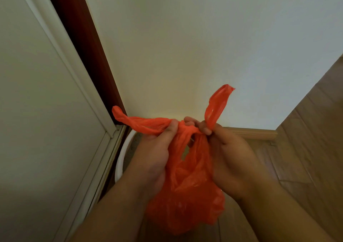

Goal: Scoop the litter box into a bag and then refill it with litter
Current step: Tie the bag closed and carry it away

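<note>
An orange plastic bag [187,195] hangs in front of me, its body bulging below my wrists. My left hand [154,154] grips the left handle strip, which sticks out to the left. My right hand [230,154] pinches the right handle strip, which stands up to the right. The two strips cross in a knot between my fingertips. Below and behind my left forearm the white rim of the litter box [122,154] shows, with a sliver of grey litter inside; most of the box is hidden by my arms and the bag.
A white wall [204,46] stands straight ahead with a wooden baseboard [256,133] at its foot. A white door panel [37,111] and dark red frame [81,37] are on the left. Wood floor [311,130] runs along the right.
</note>
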Action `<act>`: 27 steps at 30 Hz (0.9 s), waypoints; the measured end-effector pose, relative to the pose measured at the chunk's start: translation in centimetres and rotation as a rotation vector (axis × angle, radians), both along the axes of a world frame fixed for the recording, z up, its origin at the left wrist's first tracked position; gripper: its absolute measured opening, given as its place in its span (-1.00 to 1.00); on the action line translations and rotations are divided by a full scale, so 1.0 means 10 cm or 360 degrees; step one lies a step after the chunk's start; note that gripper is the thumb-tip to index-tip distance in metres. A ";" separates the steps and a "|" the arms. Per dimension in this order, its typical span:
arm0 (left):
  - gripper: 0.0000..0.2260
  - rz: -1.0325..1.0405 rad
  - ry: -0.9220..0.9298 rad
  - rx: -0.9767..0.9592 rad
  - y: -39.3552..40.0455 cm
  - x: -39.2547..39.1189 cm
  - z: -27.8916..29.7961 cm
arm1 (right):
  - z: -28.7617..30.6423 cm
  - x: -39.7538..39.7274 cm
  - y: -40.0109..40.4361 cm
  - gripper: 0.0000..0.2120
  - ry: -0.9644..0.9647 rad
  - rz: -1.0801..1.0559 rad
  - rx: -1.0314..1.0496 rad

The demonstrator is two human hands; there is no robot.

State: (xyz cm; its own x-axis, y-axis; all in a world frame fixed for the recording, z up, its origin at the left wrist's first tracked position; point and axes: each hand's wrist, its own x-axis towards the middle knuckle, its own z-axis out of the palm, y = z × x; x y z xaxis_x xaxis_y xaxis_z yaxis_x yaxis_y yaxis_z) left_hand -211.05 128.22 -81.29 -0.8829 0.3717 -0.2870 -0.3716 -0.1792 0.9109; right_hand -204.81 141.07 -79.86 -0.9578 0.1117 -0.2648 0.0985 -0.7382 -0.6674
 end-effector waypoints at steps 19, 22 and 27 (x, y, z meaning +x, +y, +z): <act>-0.80 0.0510 -0.0528 0.0120 -0.18 -0.23 -0.16 | -0.20 0.04 0.46 -0.72 -0.0594 -0.0385 0.0065; -0.82 0.0429 -0.0506 -0.0020 -0.21 -0.29 -0.20 | -0.22 0.04 0.47 -0.76 -0.0644 -0.0408 0.0186; -0.86 0.0273 -0.0468 0.0106 -0.15 -0.18 -0.16 | -0.24 -0.01 0.43 -0.68 -0.0526 -0.0691 -0.0075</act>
State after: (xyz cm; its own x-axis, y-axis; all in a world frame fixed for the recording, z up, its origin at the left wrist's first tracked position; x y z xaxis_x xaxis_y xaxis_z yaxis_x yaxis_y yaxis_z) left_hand -212.88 126.76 -82.90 -0.8173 0.2518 -0.5183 -0.5757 -0.3174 0.7536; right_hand -204.92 145.40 -82.31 -0.6914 0.4589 -0.5580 -0.0230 -0.7859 -0.6179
